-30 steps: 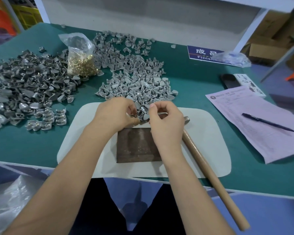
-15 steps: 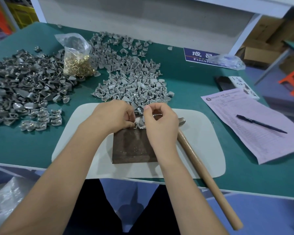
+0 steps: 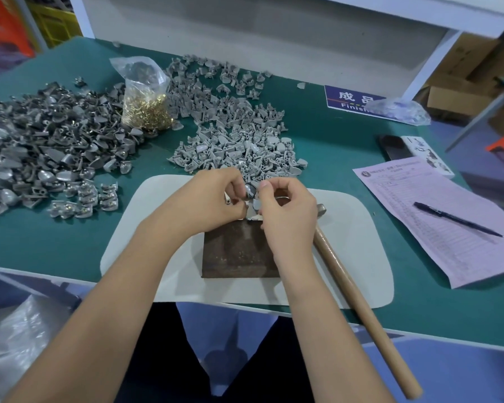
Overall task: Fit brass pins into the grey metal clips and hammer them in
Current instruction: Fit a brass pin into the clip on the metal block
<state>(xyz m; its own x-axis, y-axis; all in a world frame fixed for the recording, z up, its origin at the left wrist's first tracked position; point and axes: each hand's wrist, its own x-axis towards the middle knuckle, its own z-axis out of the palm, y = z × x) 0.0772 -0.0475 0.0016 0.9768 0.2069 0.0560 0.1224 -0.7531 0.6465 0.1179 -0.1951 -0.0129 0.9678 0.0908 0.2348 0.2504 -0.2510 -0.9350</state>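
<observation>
Head view: your two hands meet over the far edge of the dark brown rectangular metal block, which sits on a white rounded mat at the near edge of the green tabletop.
Left hand: fingers curled, pinching small grey metal clip parts; whether a pin sits among them is too small to tell.
Right hand: fingers curled, pinching a grey metal clip right against the left fingertips.
Hands together: touching, both clamped on clip pieces just above the block.
Step in hand: by my reading you are fitting, mating a pin or a part into the clip; hammering is not yet begun.
Next move: seat the assembled clip flat on the block, steady it with your left hand, free your right and take up the wooden-handled hammer, which lies just right of the block, its handle pointing towards the near edge.
Brass pins: one clear plastic bag of small brass pins, towards the far left; too many to count.
Loose clips: one pale grey heap beyond the mat and one darker grey heap by the left edge, uncountable; a short row of clips lies near the mat's left side, perhaps finished.
Counts: one hammer, one block, one mat, one bag, two heaps.
Right edge: one pink printed sheet, one black pen lying on it.
</observation>
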